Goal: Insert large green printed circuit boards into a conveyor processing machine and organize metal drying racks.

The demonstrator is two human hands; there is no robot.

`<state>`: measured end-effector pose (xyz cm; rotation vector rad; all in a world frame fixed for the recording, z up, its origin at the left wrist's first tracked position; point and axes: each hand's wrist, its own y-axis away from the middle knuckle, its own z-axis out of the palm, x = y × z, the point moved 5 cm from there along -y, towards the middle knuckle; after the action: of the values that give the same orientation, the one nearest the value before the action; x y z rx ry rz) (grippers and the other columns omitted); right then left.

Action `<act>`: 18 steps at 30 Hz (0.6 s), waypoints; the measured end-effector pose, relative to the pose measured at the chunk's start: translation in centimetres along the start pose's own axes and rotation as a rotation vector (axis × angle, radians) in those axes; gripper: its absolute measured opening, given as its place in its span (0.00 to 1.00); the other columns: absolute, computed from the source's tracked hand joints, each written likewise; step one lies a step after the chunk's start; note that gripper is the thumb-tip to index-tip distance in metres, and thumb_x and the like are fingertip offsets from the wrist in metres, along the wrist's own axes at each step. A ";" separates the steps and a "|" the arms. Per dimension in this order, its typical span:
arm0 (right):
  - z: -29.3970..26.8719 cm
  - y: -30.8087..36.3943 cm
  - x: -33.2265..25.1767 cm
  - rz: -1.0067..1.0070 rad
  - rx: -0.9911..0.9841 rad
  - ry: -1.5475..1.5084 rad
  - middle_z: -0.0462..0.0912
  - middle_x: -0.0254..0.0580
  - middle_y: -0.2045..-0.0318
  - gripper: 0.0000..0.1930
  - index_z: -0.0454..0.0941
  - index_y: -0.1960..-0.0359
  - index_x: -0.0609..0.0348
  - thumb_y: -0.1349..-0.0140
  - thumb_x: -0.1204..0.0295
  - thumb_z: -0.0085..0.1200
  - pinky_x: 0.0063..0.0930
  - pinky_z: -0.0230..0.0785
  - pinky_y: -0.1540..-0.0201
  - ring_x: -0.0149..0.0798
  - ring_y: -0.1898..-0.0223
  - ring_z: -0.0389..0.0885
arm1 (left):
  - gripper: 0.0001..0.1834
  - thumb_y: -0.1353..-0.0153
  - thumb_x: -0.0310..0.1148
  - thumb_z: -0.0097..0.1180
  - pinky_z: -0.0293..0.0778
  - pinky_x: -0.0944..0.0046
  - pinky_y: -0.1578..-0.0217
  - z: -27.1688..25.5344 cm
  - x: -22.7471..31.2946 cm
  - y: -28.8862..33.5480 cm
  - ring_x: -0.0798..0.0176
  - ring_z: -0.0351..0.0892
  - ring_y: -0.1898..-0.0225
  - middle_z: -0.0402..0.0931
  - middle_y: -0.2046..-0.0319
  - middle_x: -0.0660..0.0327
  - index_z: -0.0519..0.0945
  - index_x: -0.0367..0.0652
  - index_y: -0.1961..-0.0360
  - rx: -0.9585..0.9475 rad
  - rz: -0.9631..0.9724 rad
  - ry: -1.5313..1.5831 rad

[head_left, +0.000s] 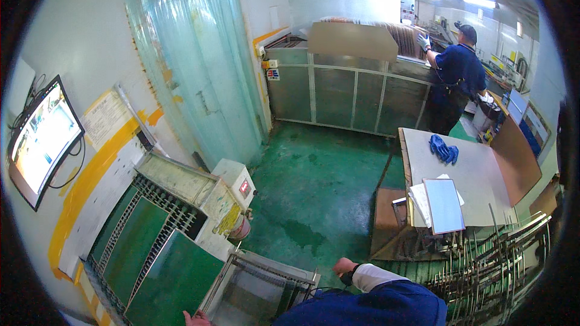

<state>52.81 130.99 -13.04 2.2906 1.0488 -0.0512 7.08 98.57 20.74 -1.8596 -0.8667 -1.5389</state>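
Observation:
At the lower edge of the view, only the fingers of my left hand [196, 319] show, closed at the near edge of a flat green panel [176, 274]. That panel lies at a slant over a roller conveyor [136, 247], where other green panels [142, 229] rest. My right hand [344, 267] is out over the floor, curled into a loose fist with nothing seen in it. A black band circles its wrist. Between my hands stands a metal-framed stand [260, 287], its near part hidden by my blue sleeve.
A co-worker [459, 78] stands at a long metal tank [350, 93]. Right of me, a table [483, 187] bears blue gloves [444, 149] and a clipboard [444, 205]; metal racks [495, 265] stand below it. A strip curtain [196, 66] and a screen [45, 142] are at left.

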 end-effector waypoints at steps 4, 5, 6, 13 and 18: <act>1.0 0.5 0.6 -0.032 0.134 0.092 0.77 0.46 0.77 0.08 0.77 0.77 0.53 0.55 0.64 0.55 0.43 0.69 0.72 0.51 0.72 0.77 | 0.22 0.38 0.35 0.51 0.73 0.58 0.63 -2.1 -5.7 -2.7 0.58 0.70 0.65 0.74 0.59 0.57 0.69 0.47 0.42 -0.041 -0.063 -0.054; 0.0 0.8 -0.1 -0.067 0.223 0.079 0.75 0.43 0.82 0.08 0.77 0.83 0.53 0.56 0.63 0.55 0.43 0.64 0.78 0.49 0.77 0.74 | 0.20 0.38 0.35 0.51 0.73 0.58 0.63 -3.4 -7.9 -3.3 0.58 0.71 0.65 0.74 0.59 0.56 0.71 0.46 0.44 -0.042 -0.093 0.008; -0.1 1.1 -0.1 -0.063 0.223 0.078 0.75 0.43 0.82 0.08 0.77 0.83 0.53 0.56 0.63 0.55 0.43 0.64 0.78 0.49 0.77 0.74 | 0.20 0.38 0.35 0.51 0.73 0.58 0.63 -2.2 -6.2 -2.8 0.58 0.71 0.65 0.74 0.59 0.56 0.71 0.46 0.44 -0.045 -0.094 0.008; 4.7 0.4 4.4 0.239 0.069 -0.529 0.78 0.45 0.76 0.09 0.77 0.76 0.53 0.55 0.63 0.57 0.42 0.68 0.74 0.50 0.73 0.77 | 0.17 0.42 0.26 0.53 0.72 0.60 0.64 3.1 4.4 -1.8 0.60 0.72 0.67 0.75 0.63 0.54 0.74 0.39 0.50 0.184 -0.211 0.730; 4.3 -0.9 2.8 -0.041 0.019 -0.054 0.80 0.44 0.72 0.11 0.78 0.70 0.53 0.53 0.62 0.58 0.44 0.70 0.70 0.49 0.70 0.78 | 0.21 0.43 0.21 0.51 0.71 0.63 0.60 2.2 3.8 -1.5 0.57 0.68 0.64 0.72 0.63 0.52 0.71 0.38 0.46 0.057 0.037 0.305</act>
<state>54.99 131.03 -17.79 2.2719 1.0712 -0.1397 7.74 101.70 24.09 -1.5392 -0.7228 -1.6991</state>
